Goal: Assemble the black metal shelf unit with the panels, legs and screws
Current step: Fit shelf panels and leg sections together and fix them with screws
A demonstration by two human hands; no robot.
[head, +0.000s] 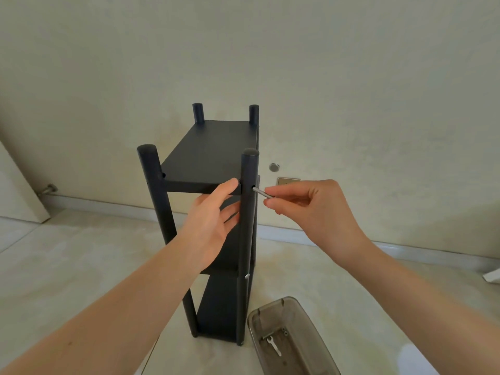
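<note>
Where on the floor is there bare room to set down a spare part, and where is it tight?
Bare floor lies left of the shelf unit, up to the wall. The strip between the near right leg and the grey tray is tight. Around the top panel, the left hand and right hand with its hex key crowd the corner.

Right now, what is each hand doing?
Left hand: open, fingers straight, steadying the top shelf panel beside the front leg.
Right hand: pinching a hex key.
</note>
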